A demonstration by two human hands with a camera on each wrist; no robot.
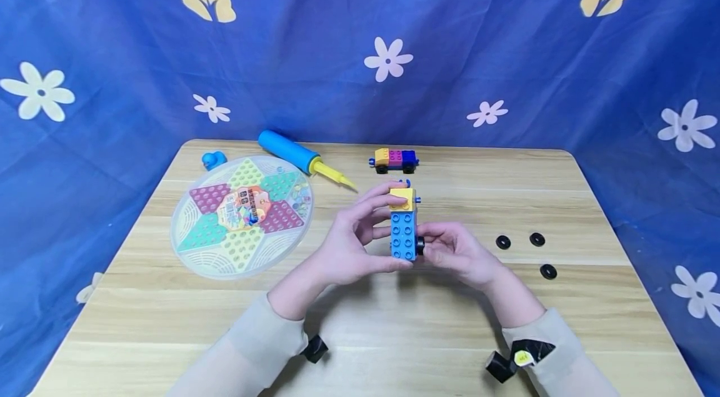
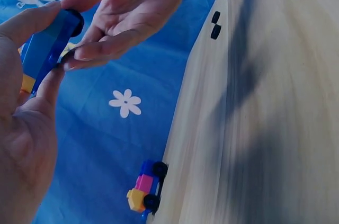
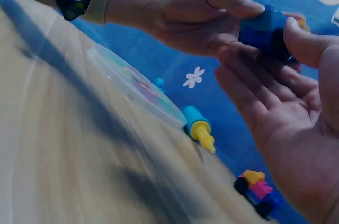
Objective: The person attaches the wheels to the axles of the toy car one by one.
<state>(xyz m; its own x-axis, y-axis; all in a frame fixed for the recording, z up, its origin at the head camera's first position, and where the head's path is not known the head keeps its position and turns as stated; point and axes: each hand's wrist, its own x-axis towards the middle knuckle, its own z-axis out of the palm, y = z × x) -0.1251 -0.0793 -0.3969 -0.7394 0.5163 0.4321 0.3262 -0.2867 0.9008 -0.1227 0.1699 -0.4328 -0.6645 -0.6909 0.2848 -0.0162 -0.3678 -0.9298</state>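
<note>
A blue brick block with a yellow brick on top (image 1: 403, 225) is held upright above the table's middle. My left hand (image 1: 388, 228) grips it from the left, thumb below and fingers over the yellow top. My right hand (image 1: 429, 246) pinches a black wheel (image 1: 420, 246) at the block's lower right side. In the left wrist view the blue block (image 2: 47, 49) and its wheel (image 2: 74, 23) lie between my right hand's (image 2: 79, 28) thumb and fingers. The right wrist view shows the block (image 3: 262, 28) and the wheel (image 3: 278, 41) beneath my right thumb.
Three loose black wheels (image 1: 503, 242) (image 1: 537, 239) (image 1: 548, 271) lie to the right. A small wheeled brick car (image 1: 395, 159) stands behind the hands. A round checkers board (image 1: 242, 216), a blue pump with a yellow nozzle (image 1: 304, 158) and a blue duck (image 1: 214, 160) are at the left.
</note>
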